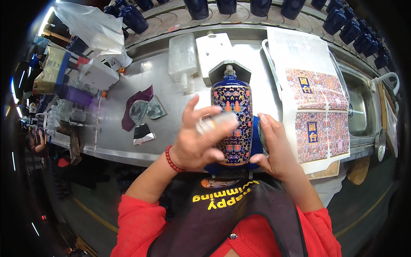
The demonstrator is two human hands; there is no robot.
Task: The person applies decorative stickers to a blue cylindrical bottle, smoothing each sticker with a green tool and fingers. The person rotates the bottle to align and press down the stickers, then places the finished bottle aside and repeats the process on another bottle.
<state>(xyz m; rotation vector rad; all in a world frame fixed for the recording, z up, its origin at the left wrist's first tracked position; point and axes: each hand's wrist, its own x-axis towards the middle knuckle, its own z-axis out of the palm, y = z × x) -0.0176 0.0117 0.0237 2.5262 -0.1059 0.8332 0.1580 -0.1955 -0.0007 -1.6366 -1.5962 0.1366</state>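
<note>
A dark blue bottle (231,96) with a colourful flower-patterned wrap lies in front of me, its neck resting in a grey angular holder (242,72). My left hand (195,139) is over the bottle's left side, its fingers spread and partly blurred. Something whitish (206,125) shows around its fingers, too smeared to name. At the bottle's lower right, my right hand (279,147) is curled around a thin grey-green piece (262,136), mostly hidden by the fingers. Blue material (257,150) shows beneath the bottle.
Printed patterned sheets (317,115) lie at the right, beside a steel sink (363,105). Left of the bottle are purple and grey-green scraps (139,109). A clear bottle (183,60) and a white block (214,49) stand farther back. Several blue bottles (261,6) line the far conveyor.
</note>
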